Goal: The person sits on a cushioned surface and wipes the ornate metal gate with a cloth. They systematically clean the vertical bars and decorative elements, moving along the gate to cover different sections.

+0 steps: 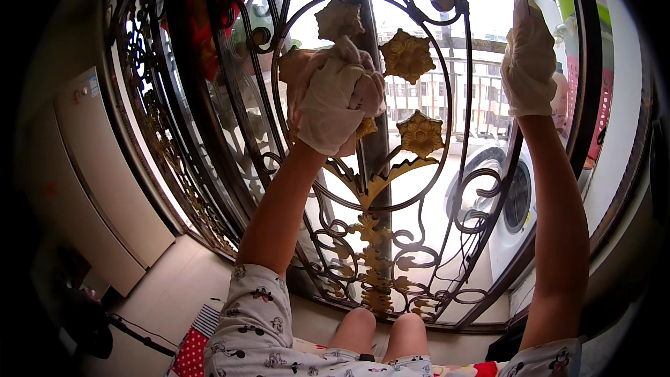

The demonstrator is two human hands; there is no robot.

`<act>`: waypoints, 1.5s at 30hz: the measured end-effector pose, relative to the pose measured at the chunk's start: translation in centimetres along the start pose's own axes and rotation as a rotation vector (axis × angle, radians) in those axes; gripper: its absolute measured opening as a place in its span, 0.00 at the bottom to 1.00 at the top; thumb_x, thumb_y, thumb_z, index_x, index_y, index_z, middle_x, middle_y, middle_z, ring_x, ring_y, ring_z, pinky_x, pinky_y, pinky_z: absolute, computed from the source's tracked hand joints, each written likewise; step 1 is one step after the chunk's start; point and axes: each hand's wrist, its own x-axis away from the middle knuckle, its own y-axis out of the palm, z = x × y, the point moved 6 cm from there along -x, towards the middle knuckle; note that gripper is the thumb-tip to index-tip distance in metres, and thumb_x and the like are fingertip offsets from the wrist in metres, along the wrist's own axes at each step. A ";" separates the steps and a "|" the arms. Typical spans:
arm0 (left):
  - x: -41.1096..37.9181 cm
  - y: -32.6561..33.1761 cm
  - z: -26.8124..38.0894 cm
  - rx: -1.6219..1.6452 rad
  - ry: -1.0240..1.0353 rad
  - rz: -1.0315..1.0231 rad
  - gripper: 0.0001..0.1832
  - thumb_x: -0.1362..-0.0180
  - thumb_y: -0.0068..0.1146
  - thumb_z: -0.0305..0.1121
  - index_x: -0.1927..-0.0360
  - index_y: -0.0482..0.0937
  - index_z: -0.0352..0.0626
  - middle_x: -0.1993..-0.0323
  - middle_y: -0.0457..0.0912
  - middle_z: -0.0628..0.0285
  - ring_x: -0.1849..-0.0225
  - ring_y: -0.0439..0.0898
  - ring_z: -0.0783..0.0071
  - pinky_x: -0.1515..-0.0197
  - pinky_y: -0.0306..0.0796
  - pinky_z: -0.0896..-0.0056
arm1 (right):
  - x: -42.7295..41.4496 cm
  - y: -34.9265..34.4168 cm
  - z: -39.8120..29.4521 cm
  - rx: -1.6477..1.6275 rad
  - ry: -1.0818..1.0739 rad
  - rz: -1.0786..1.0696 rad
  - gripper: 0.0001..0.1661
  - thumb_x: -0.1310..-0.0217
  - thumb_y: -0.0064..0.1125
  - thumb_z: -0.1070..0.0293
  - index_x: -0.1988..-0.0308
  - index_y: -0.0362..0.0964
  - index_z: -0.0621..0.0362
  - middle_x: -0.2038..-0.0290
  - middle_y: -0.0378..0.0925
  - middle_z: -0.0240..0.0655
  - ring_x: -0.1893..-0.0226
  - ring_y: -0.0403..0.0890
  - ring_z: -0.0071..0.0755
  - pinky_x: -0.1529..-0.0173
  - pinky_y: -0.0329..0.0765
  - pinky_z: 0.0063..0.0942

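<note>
A thin whitish glove covers my left hand (335,99), which is closed on a pinkish cloth (303,76). The cloth lies against the gold flower ornaments inside the round part of a dark wrought-iron door grille (447,78). Right of that hand are two gold metal flowers, an upper one (407,56) and a lower one (420,134). My right hand (529,63), gloved too, is raised against the dark upright edge of the door frame, its fingers pointing up along it. Whether those fingers grip the frame is hard to tell.
Through the grille, a front-loading washing machine (518,193) stands at the right, near a pink perforated basket (602,99) and a balcony railing (481,94). A pale refrigerator (115,167) is at the left. Below lies a red fabric with white dots (191,351).
</note>
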 end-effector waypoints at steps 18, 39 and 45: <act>-7.4 6.4 6.5 -0.613 0.499 -0.065 0.26 0.49 0.71 0.32 0.44 0.78 0.48 0.49 0.76 0.60 0.48 0.80 0.64 0.44 0.75 0.62 | 1.0 1.0 1.4 -0.094 -0.025 0.043 0.35 0.38 0.58 0.80 0.32 0.65 0.54 0.41 0.77 0.45 0.43 0.78 0.52 0.36 0.75 0.37; 5.7 5.0 -4.2 0.931 -0.131 -0.429 0.11 0.35 0.49 0.20 0.51 0.77 0.37 0.64 0.75 0.64 0.66 0.76 0.72 0.58 0.72 0.72 | 0.1 -0.1 0.0 -0.105 -0.045 0.065 0.28 0.35 0.55 0.80 0.36 0.68 0.57 0.43 0.77 0.48 0.42 0.78 0.55 0.36 0.76 0.38; 6.8 0.7 2.8 -0.285 0.038 -0.074 0.24 0.50 0.56 0.16 0.47 0.78 0.42 0.55 0.80 0.57 0.57 0.79 0.60 0.51 0.74 0.63 | 0.4 0.4 1.2 -0.113 -0.017 0.029 0.27 0.35 0.56 0.81 0.37 0.69 0.57 0.42 0.77 0.48 0.43 0.78 0.57 0.38 0.78 0.38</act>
